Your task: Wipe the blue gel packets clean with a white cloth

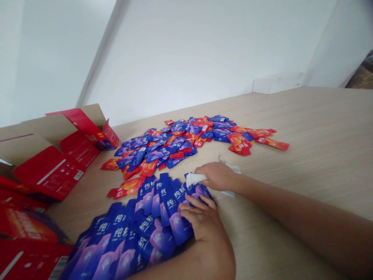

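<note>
My left hand (204,221) rests palm down, fingers spread, over the right end of a spread of blue-purple pouches (157,233) with white lettering. These pouches overlap in fanned rows along the near side of the table. Just beyond it, my right hand (218,175) is closed around a crumpled white tissue (196,179). One end of the tissue touches the top of a blue pouch, and more of it sticks out behind the hand. My left palm hides part of the pouches beneath.
Farther back lies a loose heap of mixed blue and red-orange sachets (175,142), with several red ones (271,143) trailing right. Open red cartons (52,171) line the left side. A white box (262,85) sits against the wall (204,50) at the table's back edge.
</note>
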Demonstrator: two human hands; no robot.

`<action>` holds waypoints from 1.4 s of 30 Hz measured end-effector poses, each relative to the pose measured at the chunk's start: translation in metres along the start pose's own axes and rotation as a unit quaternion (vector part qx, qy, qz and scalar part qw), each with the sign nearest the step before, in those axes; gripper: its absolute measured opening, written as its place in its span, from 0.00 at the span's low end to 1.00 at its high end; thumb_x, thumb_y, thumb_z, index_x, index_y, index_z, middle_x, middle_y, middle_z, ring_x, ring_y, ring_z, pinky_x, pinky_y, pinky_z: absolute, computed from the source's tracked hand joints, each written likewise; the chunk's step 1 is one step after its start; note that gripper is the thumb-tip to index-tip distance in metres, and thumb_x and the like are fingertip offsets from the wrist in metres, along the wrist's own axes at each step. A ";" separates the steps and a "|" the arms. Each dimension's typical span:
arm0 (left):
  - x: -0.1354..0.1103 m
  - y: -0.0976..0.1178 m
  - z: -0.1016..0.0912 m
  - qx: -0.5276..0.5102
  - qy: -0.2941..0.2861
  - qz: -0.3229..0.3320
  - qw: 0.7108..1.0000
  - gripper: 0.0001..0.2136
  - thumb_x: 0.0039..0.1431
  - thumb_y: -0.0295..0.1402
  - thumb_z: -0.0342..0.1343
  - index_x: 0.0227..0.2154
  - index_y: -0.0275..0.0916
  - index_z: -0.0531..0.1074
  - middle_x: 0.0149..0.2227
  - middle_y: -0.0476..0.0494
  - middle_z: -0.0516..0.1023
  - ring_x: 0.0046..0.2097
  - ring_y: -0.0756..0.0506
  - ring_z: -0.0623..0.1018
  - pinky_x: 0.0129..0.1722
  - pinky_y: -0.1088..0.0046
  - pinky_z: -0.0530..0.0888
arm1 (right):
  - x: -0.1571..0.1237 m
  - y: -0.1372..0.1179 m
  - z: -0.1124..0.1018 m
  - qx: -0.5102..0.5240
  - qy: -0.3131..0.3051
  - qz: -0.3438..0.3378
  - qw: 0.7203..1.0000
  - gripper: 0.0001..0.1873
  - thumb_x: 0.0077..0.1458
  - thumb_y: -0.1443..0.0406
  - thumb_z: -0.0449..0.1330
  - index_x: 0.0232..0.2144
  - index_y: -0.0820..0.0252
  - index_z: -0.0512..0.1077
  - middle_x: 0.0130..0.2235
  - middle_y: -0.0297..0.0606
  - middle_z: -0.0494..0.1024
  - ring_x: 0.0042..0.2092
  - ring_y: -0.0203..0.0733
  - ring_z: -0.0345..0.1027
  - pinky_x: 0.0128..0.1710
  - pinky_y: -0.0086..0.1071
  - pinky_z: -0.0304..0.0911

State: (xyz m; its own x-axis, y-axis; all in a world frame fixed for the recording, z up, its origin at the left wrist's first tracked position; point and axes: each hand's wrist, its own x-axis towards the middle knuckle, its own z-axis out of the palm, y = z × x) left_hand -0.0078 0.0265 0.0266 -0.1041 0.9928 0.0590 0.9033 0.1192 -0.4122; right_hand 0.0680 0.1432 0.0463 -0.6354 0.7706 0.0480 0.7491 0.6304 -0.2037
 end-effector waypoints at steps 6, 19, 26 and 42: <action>0.000 -0.001 -0.003 0.045 -0.014 0.016 0.999 0.22 0.56 0.17 0.43 0.53 0.33 0.65 0.52 0.20 0.68 0.47 0.31 0.74 0.44 0.47 0.71 | -0.004 -0.001 -0.007 0.013 0.033 -0.028 0.999 0.17 0.53 0.61 0.54 0.45 0.55 0.68 0.42 0.41 0.76 0.44 0.45 0.68 0.40 0.32 0.56; 0.003 -0.001 -0.002 0.049 -0.032 0.020 0.998 0.23 0.56 0.16 0.41 0.52 0.36 0.66 0.52 0.21 0.68 0.47 0.32 0.74 0.42 0.48 0.72 | -0.003 0.009 -0.001 0.014 0.044 -0.033 0.998 0.15 0.53 0.61 0.53 0.43 0.56 0.70 0.41 0.40 0.76 0.43 0.46 0.68 0.38 0.32 0.56; 0.002 -0.002 0.002 0.066 -0.021 0.042 0.997 0.22 0.56 0.18 0.41 0.52 0.36 0.67 0.49 0.24 0.73 0.47 0.31 0.74 0.44 0.45 0.70 | -0.005 -0.008 -0.005 0.071 -0.027 -0.166 0.983 0.12 0.53 0.63 0.53 0.39 0.57 0.71 0.37 0.38 0.76 0.39 0.42 0.69 0.36 0.30 0.56; 0.004 0.000 0.003 0.086 -0.040 0.034 0.995 0.23 0.57 0.18 0.40 0.53 0.37 0.65 0.50 0.23 0.71 0.47 0.32 0.74 0.41 0.47 0.72 | -0.003 -0.011 0.000 0.053 -0.011 -0.115 0.992 0.13 0.52 0.61 0.55 0.41 0.55 0.71 0.38 0.38 0.77 0.40 0.43 0.69 0.37 0.30 0.56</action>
State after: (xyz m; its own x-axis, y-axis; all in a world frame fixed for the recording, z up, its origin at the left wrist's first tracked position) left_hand -0.0092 0.0306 0.0242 -0.0833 0.9956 -0.0435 0.8256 0.0445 -0.5625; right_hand 0.0621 0.1342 0.0484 -0.7917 0.6050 0.0849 0.5608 0.7748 -0.2918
